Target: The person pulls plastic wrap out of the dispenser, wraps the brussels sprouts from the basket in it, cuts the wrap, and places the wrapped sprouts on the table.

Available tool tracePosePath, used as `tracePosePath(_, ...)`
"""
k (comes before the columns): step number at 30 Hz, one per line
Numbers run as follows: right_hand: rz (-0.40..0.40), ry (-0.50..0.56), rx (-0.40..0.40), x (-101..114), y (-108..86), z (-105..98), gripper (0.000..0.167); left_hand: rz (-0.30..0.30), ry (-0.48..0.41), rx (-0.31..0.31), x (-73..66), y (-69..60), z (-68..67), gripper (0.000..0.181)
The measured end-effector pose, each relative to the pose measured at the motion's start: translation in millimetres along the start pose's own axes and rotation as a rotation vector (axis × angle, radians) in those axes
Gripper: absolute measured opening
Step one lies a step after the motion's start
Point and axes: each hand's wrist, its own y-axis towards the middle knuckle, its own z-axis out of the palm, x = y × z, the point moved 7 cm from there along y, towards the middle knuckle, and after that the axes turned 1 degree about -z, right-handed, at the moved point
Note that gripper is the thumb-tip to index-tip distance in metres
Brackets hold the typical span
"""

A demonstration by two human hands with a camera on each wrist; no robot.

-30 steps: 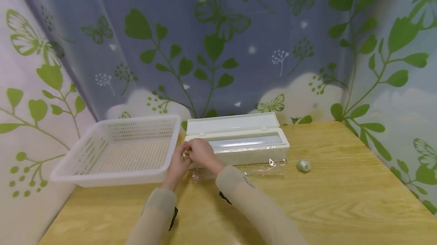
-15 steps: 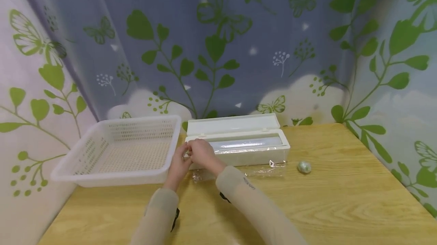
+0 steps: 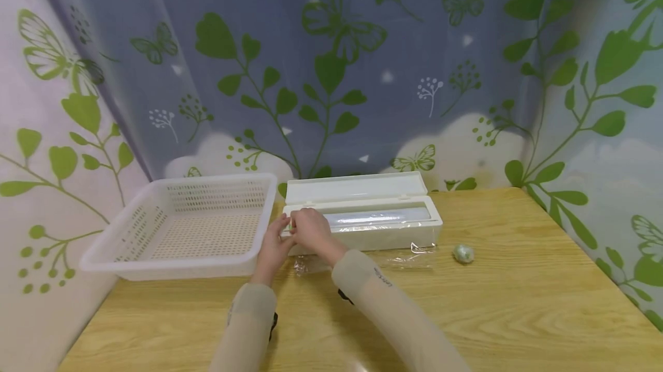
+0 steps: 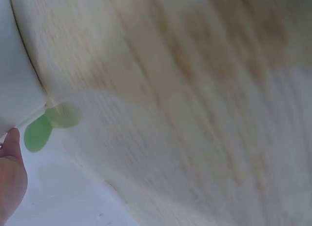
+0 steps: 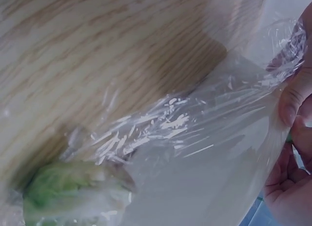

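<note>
A long white cling film box (image 3: 383,234) stands with its lid raised. The film roll (image 3: 383,216) shows inside, and clear cling film (image 3: 399,259) hangs over the front onto the table. My left hand (image 3: 273,248) and right hand (image 3: 311,231) meet at the box's left end, fingers bent. In the right wrist view, fingers (image 5: 295,96) pinch the film (image 5: 219,138), which is drawn taut and crumpled along its edge. A small green piece (image 5: 289,137) peeks out between the fingers, mostly hidden. In the left wrist view one digit (image 4: 13,144) touches a white edge.
A white perforated plastic basket (image 3: 207,242) sits left of the box, close to my left hand. To the box's right lies a small green ball-shaped bundle (image 3: 463,254) in clear wrap. A patterned curtain (image 3: 331,72) hangs behind the wooden table (image 3: 507,303).
Both hands stay at the box's left end, with small finger shifts. The right hand's fingers have moved slightly at the box corner. The head view has drifted a little.
</note>
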Motion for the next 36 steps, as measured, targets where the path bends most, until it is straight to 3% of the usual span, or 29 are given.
tracePosePath(6, 0.017, 0.008, 0.012, 0, 1.8, 0, 0.012, -0.019, -0.009, 0.025, 0.2, 0.0, -1.7, 0.054)
tracePosePath(13, 0.047, 0.021, 0.024, -4, -0.2, 0, 0.009, -0.006, -0.022, 0.010, 2.6, -0.2, 1.9, 0.053)
tracePosePath(21, 0.023, 0.023, 0.039, -4, 1.5, -5, 0.006, -0.012, -0.020, -0.004, 2.2, 0.7, -0.6, 0.054)
tracePosePath(27, 0.017, 0.022, 0.078, -23, -7.2, -12, 0.005, 0.005, 0.004, -0.005, 2.1, -3.6, -3.4, 0.056)
tracePosePath(36, 0.019, 0.051, 0.050, -49, -20.4, -24, 0.010, 0.004, -0.006, 0.009, 2.5, -0.5, 0.0, 0.059)
